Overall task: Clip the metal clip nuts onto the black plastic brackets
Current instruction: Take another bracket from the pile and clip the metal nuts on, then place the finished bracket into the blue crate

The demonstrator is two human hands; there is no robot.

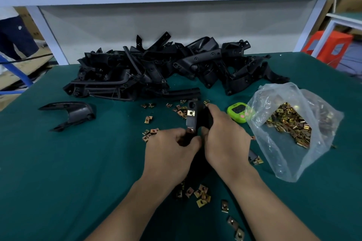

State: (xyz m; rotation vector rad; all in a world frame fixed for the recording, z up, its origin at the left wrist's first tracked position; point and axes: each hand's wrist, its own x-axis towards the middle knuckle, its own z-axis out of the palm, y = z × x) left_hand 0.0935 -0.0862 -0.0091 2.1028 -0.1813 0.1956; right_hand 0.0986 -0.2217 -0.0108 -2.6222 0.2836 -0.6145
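Gripping one black bracket (191,121), my left hand (168,150) and right hand (225,137) curl round it; its length points away from me, two clips (191,112) attached.

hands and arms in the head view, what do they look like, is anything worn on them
The left hand and right hand are bare, with no gloves. No ring, watch or bracelet shows. The left forearm and right forearm are bare too, with no sleeve in view down to the picture's lower edge.

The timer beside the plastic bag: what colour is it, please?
The timer is bright green; the head view shows it.
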